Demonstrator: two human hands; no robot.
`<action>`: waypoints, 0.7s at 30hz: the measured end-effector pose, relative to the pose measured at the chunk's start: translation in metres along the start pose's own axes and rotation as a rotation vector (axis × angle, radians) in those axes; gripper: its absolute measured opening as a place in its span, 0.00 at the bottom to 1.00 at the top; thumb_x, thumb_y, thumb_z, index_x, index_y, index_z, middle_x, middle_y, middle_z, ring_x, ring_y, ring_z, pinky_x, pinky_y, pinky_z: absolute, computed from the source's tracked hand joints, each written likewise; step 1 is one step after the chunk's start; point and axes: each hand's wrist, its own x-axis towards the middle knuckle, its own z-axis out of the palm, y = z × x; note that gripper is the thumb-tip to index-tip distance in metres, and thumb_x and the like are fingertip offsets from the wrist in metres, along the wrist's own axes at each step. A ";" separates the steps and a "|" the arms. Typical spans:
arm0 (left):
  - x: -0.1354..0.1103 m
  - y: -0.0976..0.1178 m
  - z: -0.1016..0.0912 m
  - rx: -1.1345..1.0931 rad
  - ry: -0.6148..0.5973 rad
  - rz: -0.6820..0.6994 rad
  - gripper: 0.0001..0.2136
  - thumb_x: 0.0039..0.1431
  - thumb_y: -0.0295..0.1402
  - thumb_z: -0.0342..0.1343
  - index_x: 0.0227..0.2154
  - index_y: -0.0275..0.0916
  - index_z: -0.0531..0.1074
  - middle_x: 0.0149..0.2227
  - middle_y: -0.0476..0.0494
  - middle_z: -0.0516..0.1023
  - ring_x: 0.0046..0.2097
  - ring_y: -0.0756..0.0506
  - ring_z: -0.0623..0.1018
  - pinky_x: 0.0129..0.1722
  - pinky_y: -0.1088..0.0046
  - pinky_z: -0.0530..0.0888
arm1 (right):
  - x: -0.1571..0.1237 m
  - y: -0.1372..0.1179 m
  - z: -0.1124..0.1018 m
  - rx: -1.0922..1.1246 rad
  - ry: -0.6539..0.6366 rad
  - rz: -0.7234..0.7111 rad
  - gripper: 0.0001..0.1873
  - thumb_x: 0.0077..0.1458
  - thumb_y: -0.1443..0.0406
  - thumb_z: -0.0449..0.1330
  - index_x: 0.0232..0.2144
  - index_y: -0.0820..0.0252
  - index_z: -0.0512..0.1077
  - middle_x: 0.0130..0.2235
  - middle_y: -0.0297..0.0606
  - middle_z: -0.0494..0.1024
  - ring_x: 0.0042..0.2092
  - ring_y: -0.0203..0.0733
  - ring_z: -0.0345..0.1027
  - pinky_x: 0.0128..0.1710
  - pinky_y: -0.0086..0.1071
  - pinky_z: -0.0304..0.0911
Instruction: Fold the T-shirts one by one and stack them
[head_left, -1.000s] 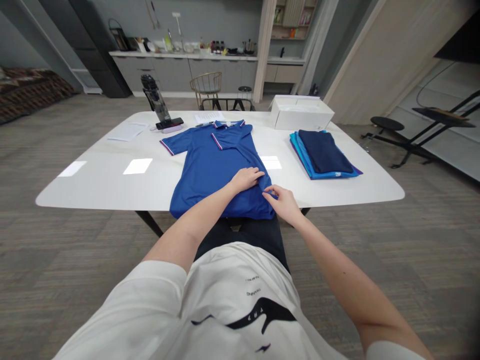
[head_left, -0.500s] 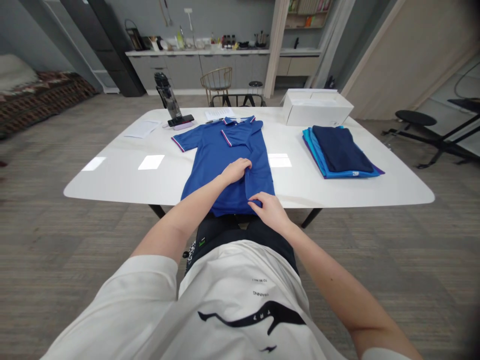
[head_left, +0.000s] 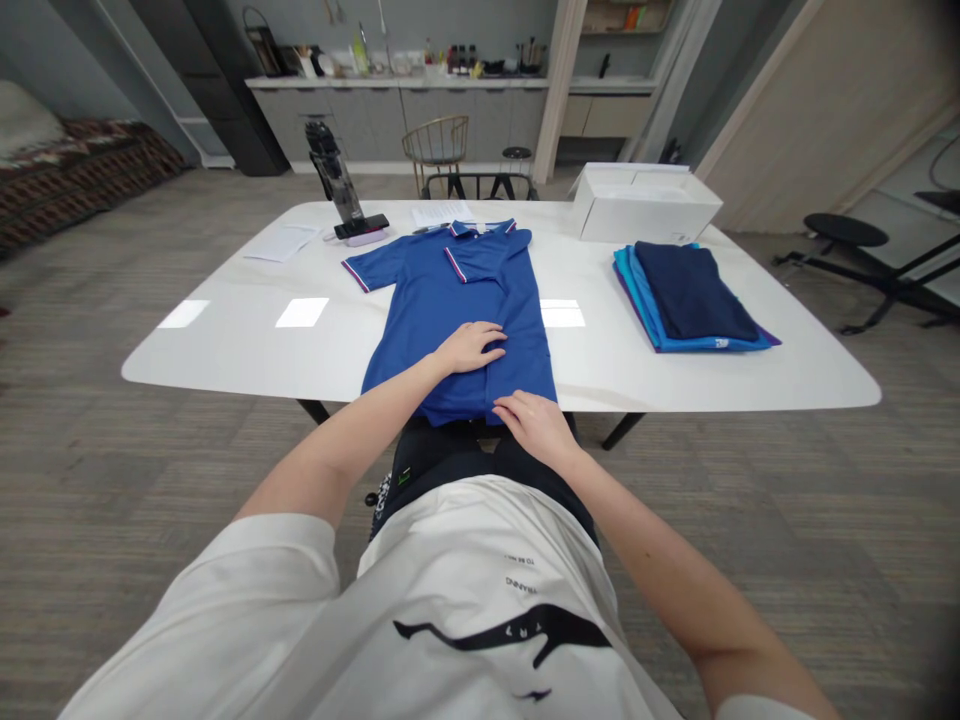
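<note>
Left hand: I see my left hand [head_left: 471, 347] lying flat on the middle of the shirt, fingers open and nearly together, pressing down and pinching nothing.

Right hand: My right hand [head_left: 531, 426] is also flat and open, fingers a little spread, resting on the lower part of the shirt near the bench edge. It pinches nothing.

Shirt: The blue polo shirt [head_left: 457, 300] lies flat in front of me on the bench [head_left: 225, 365]. The collar points to 12 o'clock, and the lower end reaches the near edge at 6 o'clock.

Rest: The stack of folded shirts [head_left: 694, 305] is at 3 o'clock, and the white box [head_left: 645, 215] is at 2 o'clock. The dark bottle [head_left: 334, 170] stands at 11 o'clock, with the black phone [head_left: 361, 226] beside it.

Risk: The cloth lies very near the edge. If a hand drags it toward me, it can slide off the bench. Uneven pressing can also make wrinkles.
</note>
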 end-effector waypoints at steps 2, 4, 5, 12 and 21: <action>-0.004 0.003 0.001 0.038 -0.051 0.003 0.23 0.71 0.46 0.47 0.62 0.45 0.71 0.67 0.42 0.68 0.68 0.41 0.66 0.70 0.55 0.58 | -0.001 0.004 0.000 -0.065 0.000 -0.014 0.15 0.73 0.61 0.51 0.48 0.58 0.77 0.41 0.42 0.80 0.44 0.45 0.74 0.46 0.36 0.63; -0.004 0.005 0.001 0.064 -0.060 -0.004 0.23 0.71 0.47 0.46 0.63 0.46 0.69 0.68 0.41 0.67 0.68 0.41 0.66 0.70 0.53 0.55 | -0.001 0.007 0.000 -0.084 -0.017 -0.032 0.13 0.71 0.62 0.54 0.47 0.58 0.77 0.40 0.42 0.80 0.44 0.46 0.73 0.45 0.37 0.62; -0.004 0.006 0.001 0.074 -0.050 -0.001 0.23 0.72 0.47 0.45 0.63 0.45 0.70 0.67 0.41 0.68 0.68 0.41 0.66 0.70 0.54 0.55 | -0.001 0.009 0.000 -0.070 -0.021 -0.032 0.12 0.71 0.62 0.54 0.46 0.57 0.77 0.40 0.42 0.80 0.43 0.46 0.73 0.44 0.37 0.62; 0.014 0.003 0.004 0.090 0.032 -0.017 0.23 0.73 0.43 0.44 0.66 0.44 0.66 0.70 0.38 0.64 0.70 0.39 0.63 0.69 0.54 0.57 | 0.029 0.032 -0.009 -0.032 0.053 0.035 0.14 0.71 0.59 0.53 0.47 0.56 0.77 0.43 0.44 0.79 0.45 0.49 0.72 0.48 0.39 0.64; 0.013 0.000 0.016 0.076 -0.034 -0.071 0.23 0.75 0.42 0.40 0.67 0.44 0.64 0.72 0.40 0.59 0.72 0.40 0.60 0.71 0.52 0.54 | 0.090 0.096 -0.006 0.130 0.031 0.096 0.11 0.69 0.60 0.56 0.44 0.55 0.77 0.38 0.37 0.78 0.37 0.41 0.72 0.41 0.32 0.65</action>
